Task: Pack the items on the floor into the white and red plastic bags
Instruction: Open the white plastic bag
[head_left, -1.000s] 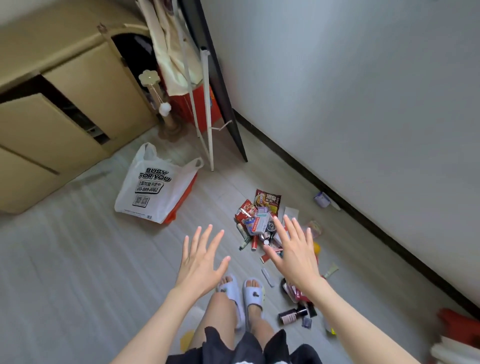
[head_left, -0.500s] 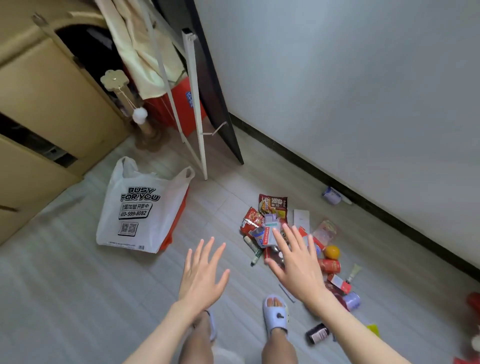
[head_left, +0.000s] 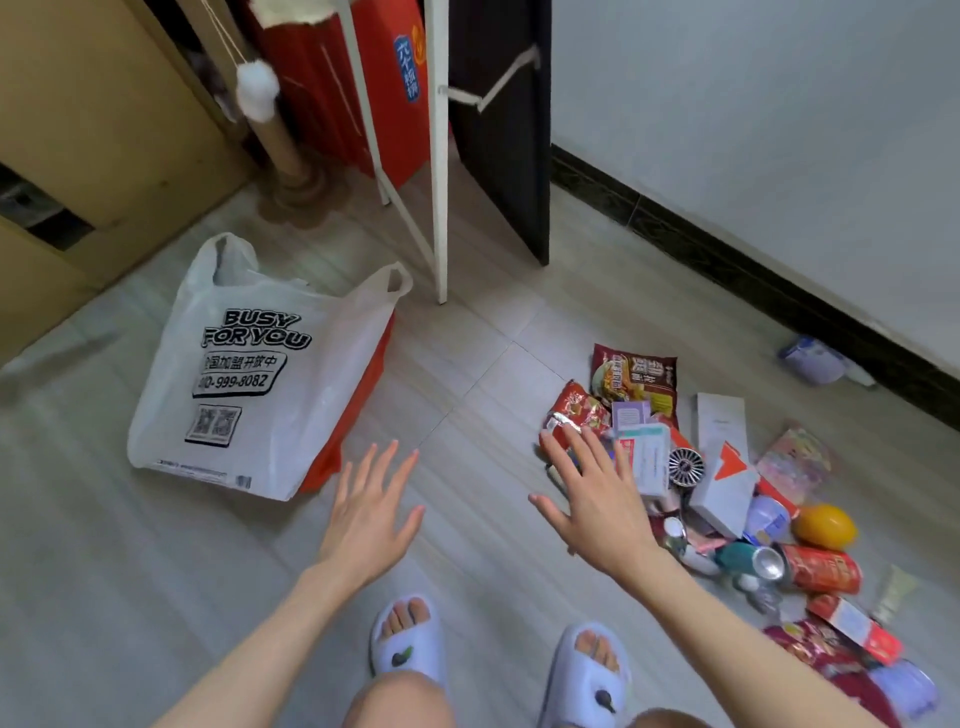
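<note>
A white plastic bag (head_left: 260, 384) printed "BUSY FOR YOU" lies flat on the floor at the left. A red bag (head_left: 358, 415) shows from under its right edge. A pile of items (head_left: 691, 467) is scattered at the right: snack packets (head_left: 634, 376), white boxes (head_left: 719, 421), a red can (head_left: 821, 569), an orange fruit (head_left: 826, 526). My left hand (head_left: 371, 512) hovers with spread fingers between the bags and the pile, holding nothing. My right hand (head_left: 597, 506) hangs with fingers spread over the pile's left edge, empty too.
A white frame leg (head_left: 441, 208) and a black board (head_left: 501, 156) stand behind the floor space. A cat scratching post (head_left: 283, 156) and a beige cabinet (head_left: 104, 130) are at the back left. A small bottle (head_left: 813, 358) lies by the black skirting. My slippered feet (head_left: 408, 639) stand near.
The view has dropped closer to the floor and both hands have come lower. My feet have stepped forward. Both hands stay spread and empty.
</note>
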